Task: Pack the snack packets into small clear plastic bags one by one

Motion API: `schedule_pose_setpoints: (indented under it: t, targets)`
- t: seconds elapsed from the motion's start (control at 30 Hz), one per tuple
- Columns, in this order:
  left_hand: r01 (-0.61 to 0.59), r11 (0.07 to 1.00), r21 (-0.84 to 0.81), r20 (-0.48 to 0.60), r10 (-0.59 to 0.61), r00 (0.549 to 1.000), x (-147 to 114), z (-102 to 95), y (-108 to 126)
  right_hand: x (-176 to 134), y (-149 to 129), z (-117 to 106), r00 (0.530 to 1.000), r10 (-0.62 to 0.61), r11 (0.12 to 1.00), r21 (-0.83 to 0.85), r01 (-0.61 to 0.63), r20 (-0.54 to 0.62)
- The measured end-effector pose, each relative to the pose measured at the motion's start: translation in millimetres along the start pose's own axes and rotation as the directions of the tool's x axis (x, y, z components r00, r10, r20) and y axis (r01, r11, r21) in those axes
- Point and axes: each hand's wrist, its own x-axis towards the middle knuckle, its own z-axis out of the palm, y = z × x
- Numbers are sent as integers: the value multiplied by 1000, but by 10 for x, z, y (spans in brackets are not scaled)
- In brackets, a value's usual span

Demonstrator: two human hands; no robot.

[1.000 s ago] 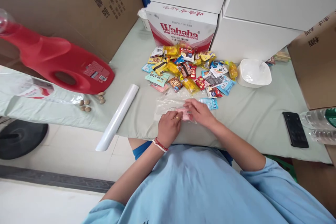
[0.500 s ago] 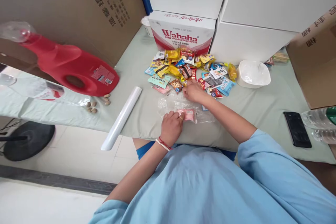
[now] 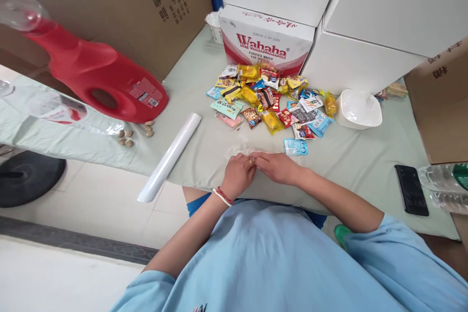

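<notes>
My left hand (image 3: 238, 173) and my right hand (image 3: 280, 167) meet fingertip to fingertip near the table's front edge. Both are closed, pinching a clear plastic film (image 3: 238, 149), which shows around the fingers. The pink packet seen earlier is hidden by the hands. Just beyond my right hand lies a light-blue snack packet (image 3: 295, 146). Farther back spreads a heap of small wrapped snacks, with a yellow packet (image 3: 271, 121) and a brown cookie packet (image 3: 251, 117) at its near side.
A white roll (image 3: 170, 158) lies at left, beside nuts (image 3: 126, 137), a red jug (image 3: 109, 78) and a clear bottle (image 3: 66, 112). Behind the snacks stands a Wahaha carton (image 3: 265, 41). To the right are a white bowl (image 3: 358, 119), a black phone (image 3: 411, 190) and water bottles (image 3: 440, 178).
My right hand has come back from the snack heap to my left hand. The pink packet has gone out of sight beneath the fingers. The view has shifted slightly.
</notes>
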Motion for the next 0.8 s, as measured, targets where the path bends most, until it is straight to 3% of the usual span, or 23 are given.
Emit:
schedule_pose_setpoints:
  t: [0.07, 0.13, 0.23, 0.3, 0.37, 0.43, 0.47, 0.5, 0.53, 0.6, 0.63, 0.7, 0.8]
  targets:
    - [-43, 990, -138, 19, 46, 999, -41, -36, -125, -84, -45, 143, 999, 37, 998, -56, -36, 26]
    - [-53, 921, -386, 22, 66, 998, -108, -74, -261, -110, -72, 218, 997, 39, 994, -104, -32, 59]
    - [70, 687, -724, -30, -132, 991, -192, -132, -465, -87, -124, 213, 992, -2, 983, -180, 25, 130]
    - [131, 602, -787, -104, -339, 935, -183, -180, -581, -61, -174, 167, 984, -15, 973, -226, 55, 176]
    - [137, 586, -799, -218, -494, 841, -100, -234, -649, -38, -229, 119, 978, -5, 963, -264, 61, 208]
    - [149, 645, -750, -337, -565, 753, 38, -279, -648, -16, -275, 84, 974, 13, 955, -292, 56, 226]
    - [169, 701, -693, -385, -558, 735, 116, -293, -624, -6, -290, 72, 973, 21, 952, -301, 51, 231]
    - [192, 769, -609, -412, -515, 752, 192, -297, -590, 3, -299, 64, 972, 25, 951, -305, 49, 234]
    - [212, 837, -504, -402, -445, 800, 260, -292, -552, 11, -300, 58, 971, 24, 951, -305, 51, 236]
    - [226, 924, -309, -245, -307, 920, 351, -253, -494, 20, -276, 53, 971, 14, 954, -293, 58, 239]
    - [230, 941, -249, -148, -272, 951, 366, -225, -482, 19, -253, 53, 971, 7, 958, -281, 62, 238]
    - [252, 946, -205, -13, -260, 965, 337, -171, -502, 6, -190, 54, 975, -5, 969, -242, 60, 221]
    - [256, 924, -283, 1, -267, 964, 205, -136, -594, -41, -77, 48, 985, -32, 988, -141, 57, 171]
